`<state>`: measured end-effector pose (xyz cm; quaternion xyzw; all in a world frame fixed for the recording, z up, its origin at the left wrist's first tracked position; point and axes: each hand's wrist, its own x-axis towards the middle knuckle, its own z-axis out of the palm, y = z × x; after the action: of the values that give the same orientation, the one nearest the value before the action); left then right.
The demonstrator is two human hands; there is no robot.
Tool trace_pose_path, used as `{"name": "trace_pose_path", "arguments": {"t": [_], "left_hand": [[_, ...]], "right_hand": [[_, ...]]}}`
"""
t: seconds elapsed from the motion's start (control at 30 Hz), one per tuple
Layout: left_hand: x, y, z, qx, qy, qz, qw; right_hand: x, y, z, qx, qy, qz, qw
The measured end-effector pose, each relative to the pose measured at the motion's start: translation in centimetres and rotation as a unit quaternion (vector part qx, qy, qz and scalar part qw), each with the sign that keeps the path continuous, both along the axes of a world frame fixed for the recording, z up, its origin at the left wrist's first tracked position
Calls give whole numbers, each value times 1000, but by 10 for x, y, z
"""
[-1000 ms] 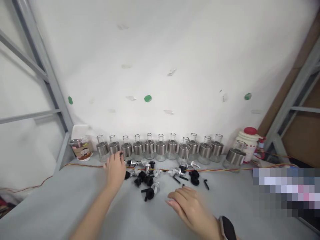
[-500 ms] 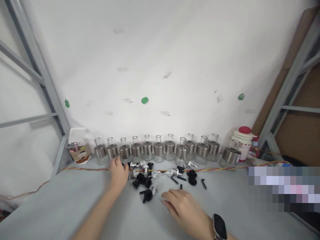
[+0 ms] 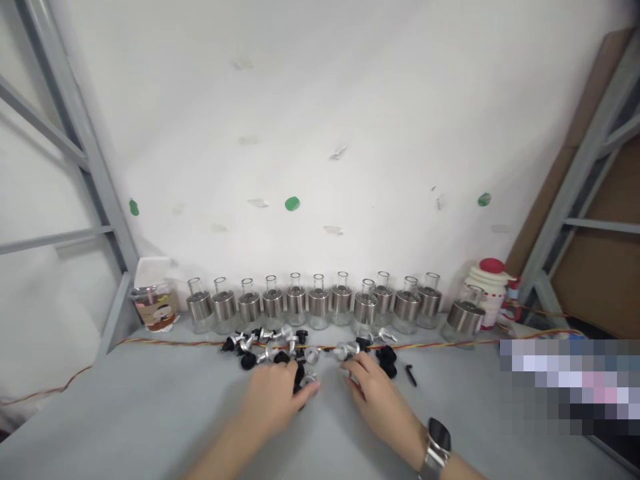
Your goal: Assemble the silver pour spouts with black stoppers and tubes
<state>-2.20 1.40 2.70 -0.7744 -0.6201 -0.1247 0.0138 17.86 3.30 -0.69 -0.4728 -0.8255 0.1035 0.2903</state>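
My left hand [image 3: 273, 393] is low over the pile of small parts, its thumb spread away from the fingers beside a clear-and-silver stopper piece [image 3: 310, 378]. It partly covers black pieces there. My right hand [image 3: 375, 390], below a watch-banded wrist, has its fingers curved and the thumb apart, just in front of a silver stopper piece [image 3: 344, 351]. No held object shows in either hand. Black stopper caps [image 3: 387, 360] lie right of the pile, and another black cap [image 3: 248, 361] lies to its left. A black bent stick [image 3: 411, 375] rests farther right.
Several glass bottles with steel sleeves [image 3: 296, 297] stand along the wall. One larger bottle [image 3: 465, 317] stands nearer on the right, beside a white red-topped bottle [image 3: 489, 293]. A labelled cup [image 3: 156, 308] is at far left. A twisted red-yellow wire [image 3: 440, 344] crosses the table [image 3: 125, 413].
My left hand has moved right and nearer, from beside the bottles to the front of the pile. My right hand has shifted slightly right and farther away, its thumb parting from the fingers.
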Motion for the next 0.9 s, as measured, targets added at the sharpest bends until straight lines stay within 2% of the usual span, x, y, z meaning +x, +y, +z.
{"name": "trace_pose_path", "arguments": {"t": [0.1,0.27,0.53,0.63,0.9], "left_hand": [[6,-5,1,-33,36,-15,999],[11,-8,1,-40,20,-10,999],[6,-3,-6,-93,-123,-26,988],[6,-2,-10,-96,-133,-26,986],[7,-2,-4,-55,-102,-21,993]], "right_hand": [[-4,-6,2,-17,-4,10,1000],[-8,-14,4,-39,-3,34,999],[-12,-20,5,-35,8,108,993],[-14,-21,5,-28,-1,124,992],[-12,-11,0,-32,31,15,999]]}}
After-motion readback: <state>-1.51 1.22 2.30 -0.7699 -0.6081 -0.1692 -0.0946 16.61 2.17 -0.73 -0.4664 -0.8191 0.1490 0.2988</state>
